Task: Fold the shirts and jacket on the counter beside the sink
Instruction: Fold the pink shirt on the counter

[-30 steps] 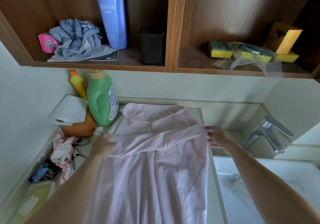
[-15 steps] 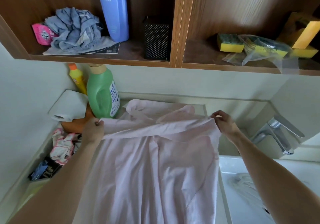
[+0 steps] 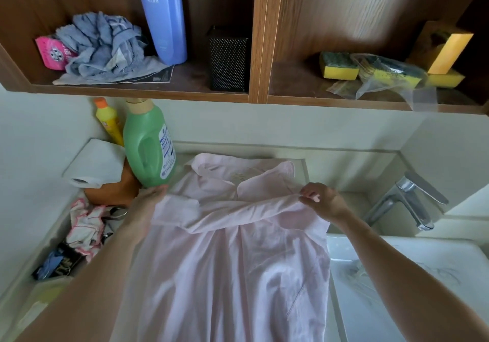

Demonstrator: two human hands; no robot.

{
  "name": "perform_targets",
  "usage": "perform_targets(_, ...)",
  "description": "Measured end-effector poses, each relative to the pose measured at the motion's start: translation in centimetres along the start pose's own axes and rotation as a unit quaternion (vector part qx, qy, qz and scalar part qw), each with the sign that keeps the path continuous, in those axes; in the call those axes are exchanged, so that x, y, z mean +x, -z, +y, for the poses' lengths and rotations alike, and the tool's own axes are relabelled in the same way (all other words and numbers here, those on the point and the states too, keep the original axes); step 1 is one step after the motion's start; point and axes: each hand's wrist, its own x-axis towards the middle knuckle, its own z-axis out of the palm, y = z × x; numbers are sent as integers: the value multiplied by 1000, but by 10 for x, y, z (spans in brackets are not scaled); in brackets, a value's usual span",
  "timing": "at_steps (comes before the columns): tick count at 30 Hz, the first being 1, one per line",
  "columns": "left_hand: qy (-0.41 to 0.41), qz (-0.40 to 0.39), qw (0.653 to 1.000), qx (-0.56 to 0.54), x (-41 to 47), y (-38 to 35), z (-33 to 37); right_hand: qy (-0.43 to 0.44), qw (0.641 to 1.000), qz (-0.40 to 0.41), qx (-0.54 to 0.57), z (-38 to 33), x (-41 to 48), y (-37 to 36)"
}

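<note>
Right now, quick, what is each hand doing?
Left hand: on the pink shirt edge; grip cannot be told.
Right hand: pinching the shirt's folded sleeve.

Soft matt pink cloth shirt (image 3: pixel 232 262), glossy green plastic bottle (image 3: pixel 148 146), shiny metal faucet (image 3: pixel 407 199), wood-grain shelf (image 3: pixel 264 37).

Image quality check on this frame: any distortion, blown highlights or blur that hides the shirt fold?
Head view: wide-angle lens skews the shelf edge; the sink at right is nearly washed out; the pink shirt is evenly lit with readable creases; the right hand on the fold is sharp.
</note>
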Motion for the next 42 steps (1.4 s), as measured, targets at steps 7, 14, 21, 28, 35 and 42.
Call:
perform_targets(7,-126,-147,936,293,-21,1,18,-127,989,-13,-71,12,-5,-10)
perform_targets(14,-8,-90,996,-10,-14,17,38,-126,989,79,-4,6,2,15)
perform_targets(21,-6,-161,957,240,-16,14,-4,-157,983,96,-4,13,-5,7)
perform_targets(28,-62,3,974,218,-1,8,-1,-223,973,-52,-12,29,-18,-11)
perform_targets(35,44,26,948,314,7,12,-14,-222,975,9,4,21,-18,-17)
perform_targets(42,-311,-76,818,478,-20,-48,-13,119,980,96,-128,-33,-17,-73)
